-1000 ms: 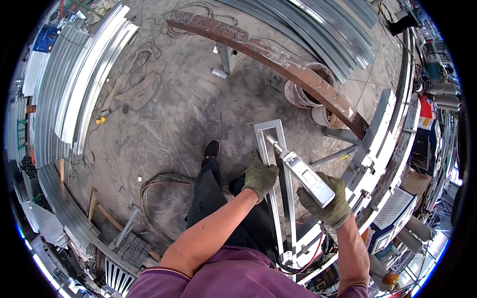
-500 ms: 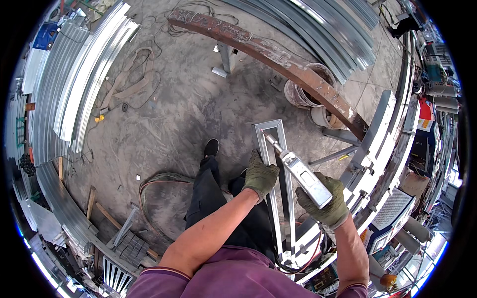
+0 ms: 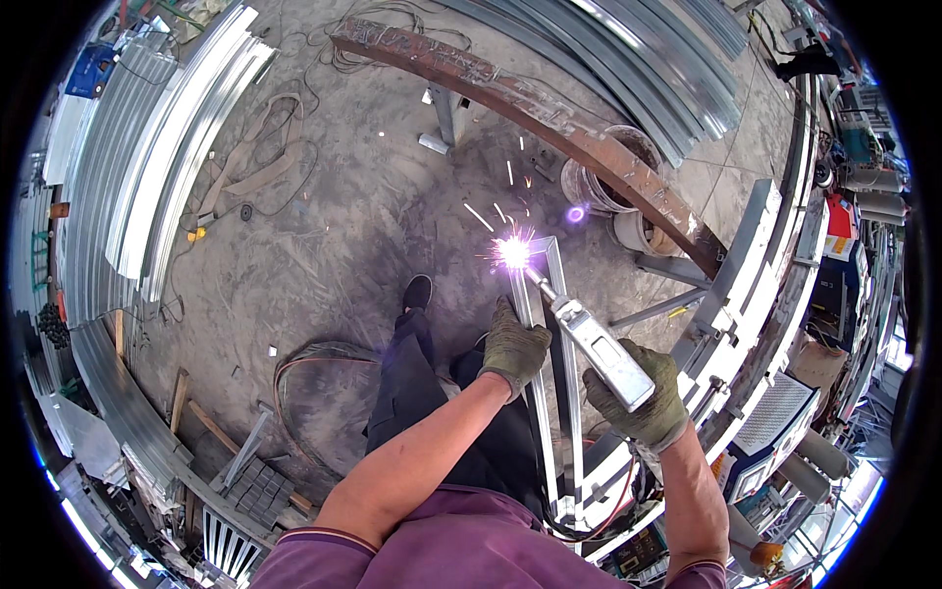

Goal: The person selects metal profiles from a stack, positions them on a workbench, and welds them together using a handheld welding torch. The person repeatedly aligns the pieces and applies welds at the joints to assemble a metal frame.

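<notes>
In a green work glove, my left hand (image 3: 516, 346) is closed around the left bar of a narrow frame of silvery metal tubing (image 3: 552, 263). My right hand (image 3: 643, 398), gloved alike, grips a silver handheld welding gun (image 3: 601, 351) from below. The gun's thin nozzle points up and left to the frame's far left corner. A white-violet welding flash (image 3: 512, 252) burns there, throwing sparks, and its glare hides the corner and the nozzle tip. My left fingers sit on the bar a little nearer than the flash.
A rusty brown beam (image 3: 530, 110) crosses ahead, with a dirty bucket (image 3: 587, 187) beneath it. Long galvanized profiles (image 3: 162, 162) are stacked at left; more lie at far right. A metal bench (image 3: 731, 294) runs along my right. A hose (image 3: 285, 402) coils on the floor left of my legs.
A bright flash with flying sparks has appeared at the frame's far left corner, where the nozzle tip showed before. Both hands and the frame have hardly moved.
</notes>
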A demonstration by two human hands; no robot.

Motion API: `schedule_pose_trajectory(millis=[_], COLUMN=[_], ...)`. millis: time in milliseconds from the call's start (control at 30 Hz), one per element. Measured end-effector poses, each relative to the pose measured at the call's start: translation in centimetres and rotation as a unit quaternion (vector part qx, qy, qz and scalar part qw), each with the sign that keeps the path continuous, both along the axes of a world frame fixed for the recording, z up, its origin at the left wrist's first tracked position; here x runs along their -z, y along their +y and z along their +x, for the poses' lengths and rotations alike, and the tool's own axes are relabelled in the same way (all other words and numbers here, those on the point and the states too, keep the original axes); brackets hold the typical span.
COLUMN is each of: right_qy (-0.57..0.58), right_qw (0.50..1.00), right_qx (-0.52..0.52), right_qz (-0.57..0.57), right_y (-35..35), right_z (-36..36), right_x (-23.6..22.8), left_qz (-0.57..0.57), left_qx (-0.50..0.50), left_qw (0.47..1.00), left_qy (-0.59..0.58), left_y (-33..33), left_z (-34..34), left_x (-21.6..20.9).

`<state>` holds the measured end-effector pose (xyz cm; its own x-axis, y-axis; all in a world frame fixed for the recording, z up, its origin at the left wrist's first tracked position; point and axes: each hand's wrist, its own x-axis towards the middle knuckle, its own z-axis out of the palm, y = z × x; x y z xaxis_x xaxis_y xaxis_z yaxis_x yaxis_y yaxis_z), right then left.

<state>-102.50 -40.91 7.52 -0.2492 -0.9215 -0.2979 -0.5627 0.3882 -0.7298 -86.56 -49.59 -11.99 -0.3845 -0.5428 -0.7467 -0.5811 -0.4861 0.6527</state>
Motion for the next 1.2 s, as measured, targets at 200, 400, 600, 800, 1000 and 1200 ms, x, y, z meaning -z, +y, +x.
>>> schedule_pose_trajectory(millis=[200, 400, 600, 800, 1000, 1200], right_qy=[-0.024, -0.008, -0.001, -0.021, -0.030, -0.005], right_qw=[1.000, 1.000, 1.000, 1.000, 0.998, 0.996], right_qx=[0.015, 0.011, 0.008, 0.015, 0.047, 0.059], right_qz=[0.001, -0.002, 0.016, 0.018, 0.016, -0.067], right_y=[-0.1, 0.4, -0.2, 0.0, 0.3, 1.2], right_z=[0.0, -0.3, -0.3, -0.1, 0.4, 1.4], right_x=[-0.2, 0.0, -0.9, -1.0, -1.5, -5.9], left_qz=[-0.015, -0.021, -0.011, -0.031, -0.051, -0.254], left_qx=[0.004, 0.006, -0.008, 0.008, 0.046, 0.201], left_qw=[1.000, 1.000, 1.000, 0.999, 0.997, 0.930], left_qy=[-0.004, -0.015, 0.011, 0.002, 0.024, 0.177], left_y=[0.1, -0.5, 0.8, 0.9, 0.2, 1.5], left_z=[0.1, -0.5, -0.3, 0.1, 0.7, 5.5], left_x=[0.4, -1.4, 0.8, 0.6, -1.2, -11.0])
